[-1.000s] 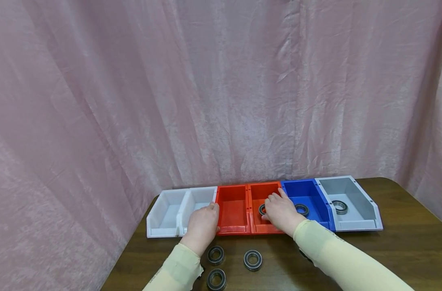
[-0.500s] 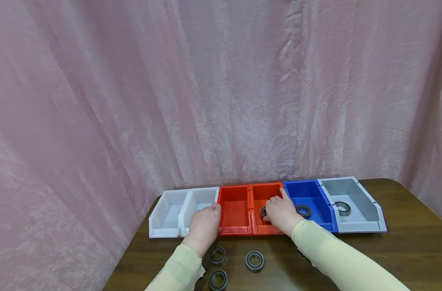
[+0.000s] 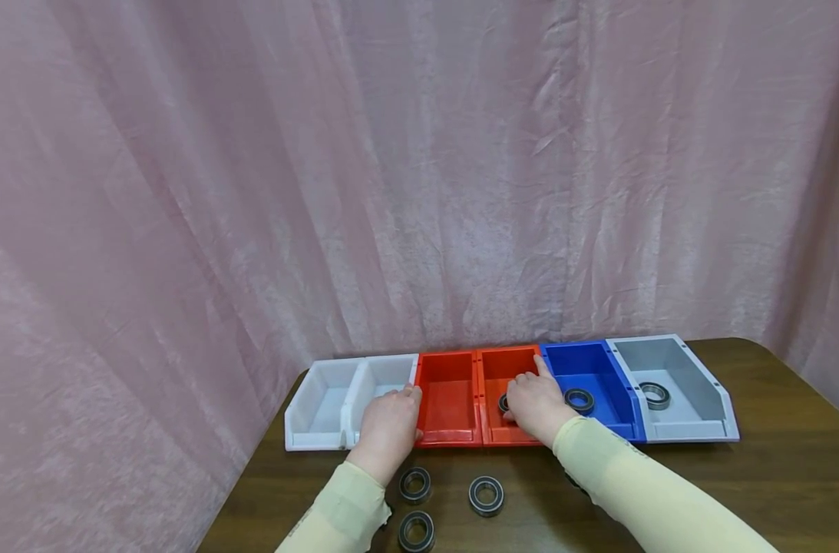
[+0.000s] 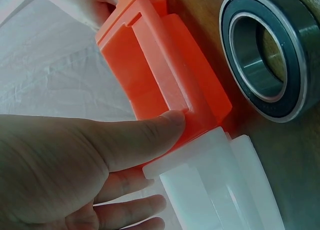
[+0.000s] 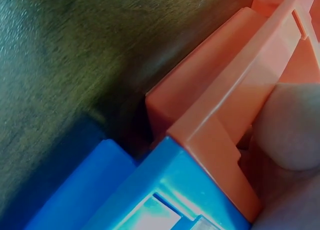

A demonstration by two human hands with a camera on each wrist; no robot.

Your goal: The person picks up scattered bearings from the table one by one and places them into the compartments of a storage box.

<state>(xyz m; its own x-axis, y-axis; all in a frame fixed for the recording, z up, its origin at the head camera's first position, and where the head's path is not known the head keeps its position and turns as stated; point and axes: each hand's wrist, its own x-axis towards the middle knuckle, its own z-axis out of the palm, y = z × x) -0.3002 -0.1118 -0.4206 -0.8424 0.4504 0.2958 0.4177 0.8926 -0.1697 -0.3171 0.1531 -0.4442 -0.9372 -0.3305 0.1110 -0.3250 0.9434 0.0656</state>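
Observation:
My left hand [image 3: 388,430] is at the wall where the second white bin [image 3: 350,411] meets the first red bin [image 3: 447,395]. Its thumb lies over the front corner of that red bin and its fingers are on the white side, pinching the adjoining walls. My right hand [image 3: 535,403] reaches into the second red bin [image 3: 502,361], index finger stretched along the wall beside the blue bin [image 3: 574,361]. Partly hidden by this hand, a ball bearing [image 3: 503,403] lies in the same bin. I cannot tell whether the right fingers grip anything.
One bearing [image 3: 579,401] lies in the blue bin, another bearing [image 3: 655,395] in the grey bin [image 3: 695,384]. Before the row, a bearing [image 3: 487,495] and two more, the upper bearing [image 3: 415,485] and lower bearing [image 3: 416,531], lie on the wooden table [image 3: 771,476]. A pink curtain [image 3: 419,192] hangs behind.
The head view shifts slightly, so the bins and bearings appear a little further right. Both hands keep their places at the bins.

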